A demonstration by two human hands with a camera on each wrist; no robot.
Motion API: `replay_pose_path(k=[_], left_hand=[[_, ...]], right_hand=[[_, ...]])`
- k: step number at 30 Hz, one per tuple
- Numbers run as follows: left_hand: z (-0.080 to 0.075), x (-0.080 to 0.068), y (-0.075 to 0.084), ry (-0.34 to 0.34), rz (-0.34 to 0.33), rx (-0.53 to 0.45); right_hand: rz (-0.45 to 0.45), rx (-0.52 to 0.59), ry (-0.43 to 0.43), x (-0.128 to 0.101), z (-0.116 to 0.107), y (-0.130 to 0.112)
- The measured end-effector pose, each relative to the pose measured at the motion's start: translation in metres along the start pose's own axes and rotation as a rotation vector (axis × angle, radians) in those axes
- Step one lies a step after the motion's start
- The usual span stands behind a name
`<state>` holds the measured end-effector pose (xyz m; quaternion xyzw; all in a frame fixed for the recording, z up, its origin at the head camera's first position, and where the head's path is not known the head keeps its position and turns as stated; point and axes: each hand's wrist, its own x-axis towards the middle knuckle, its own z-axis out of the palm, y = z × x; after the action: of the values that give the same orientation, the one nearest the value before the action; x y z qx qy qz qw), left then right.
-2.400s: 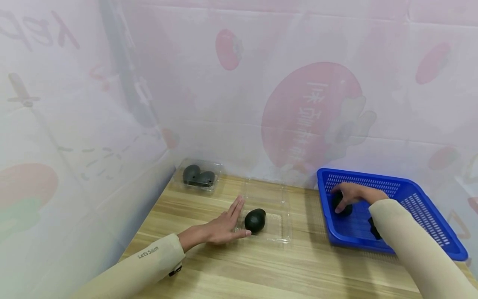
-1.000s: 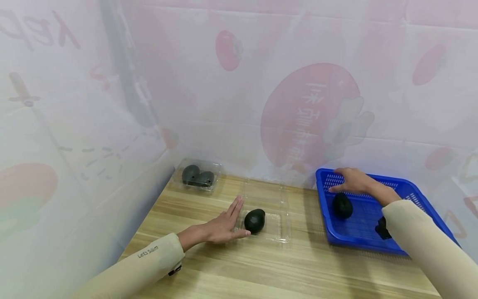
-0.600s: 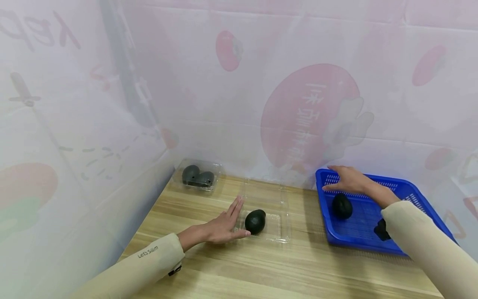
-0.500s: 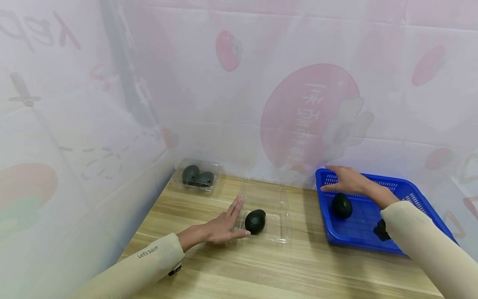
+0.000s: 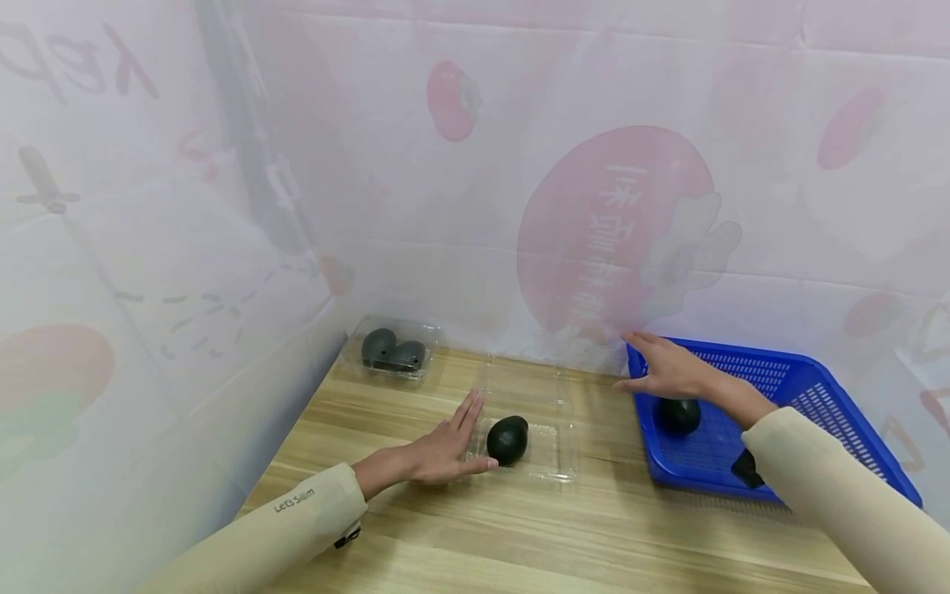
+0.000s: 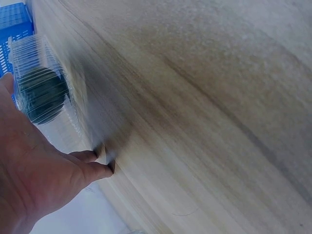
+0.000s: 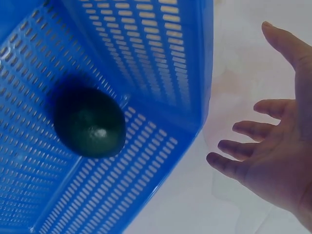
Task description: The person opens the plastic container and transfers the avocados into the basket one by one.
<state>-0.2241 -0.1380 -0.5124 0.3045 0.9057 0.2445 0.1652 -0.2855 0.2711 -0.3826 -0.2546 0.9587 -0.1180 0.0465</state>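
Observation:
A dark green avocado (image 5: 508,440) sits in the left part of a clear plastic clamshell box (image 5: 549,450), whose lid lies folded back toward the wall. My left hand (image 5: 445,448) rests at the box's left side, fingers straight, thumb by the near edge. In the left wrist view the avocado (image 6: 43,95) shows through the ribbed clear wall. My right hand (image 5: 671,370) hovers over the left rim of a blue plastic basket (image 5: 731,462), fingers spread and holding nothing. Below it another avocado (image 7: 90,122) lies in a corner of the basket, partly covered by the hand in the head view.
A closed clear box (image 5: 426,371) with two avocados stands at the back left of the wooden table (image 5: 475,536). Printed white sheeting (image 5: 460,206) rises behind and at the left. The basket stands against the back sheet on the right.
My right hand has let go of the avocado in the basket, risen, and moved left to the basket's rim. The left hand and the box have stayed in place.

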Motion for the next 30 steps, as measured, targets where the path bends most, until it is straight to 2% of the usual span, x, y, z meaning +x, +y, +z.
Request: replay_pose_path(k=[30], left_hand=[[-0.001,-0.004,0.0,0.005,0.018,0.013]], right_hand=[[-0.111,0.091,-0.033,0.005,0.031,-0.06]])
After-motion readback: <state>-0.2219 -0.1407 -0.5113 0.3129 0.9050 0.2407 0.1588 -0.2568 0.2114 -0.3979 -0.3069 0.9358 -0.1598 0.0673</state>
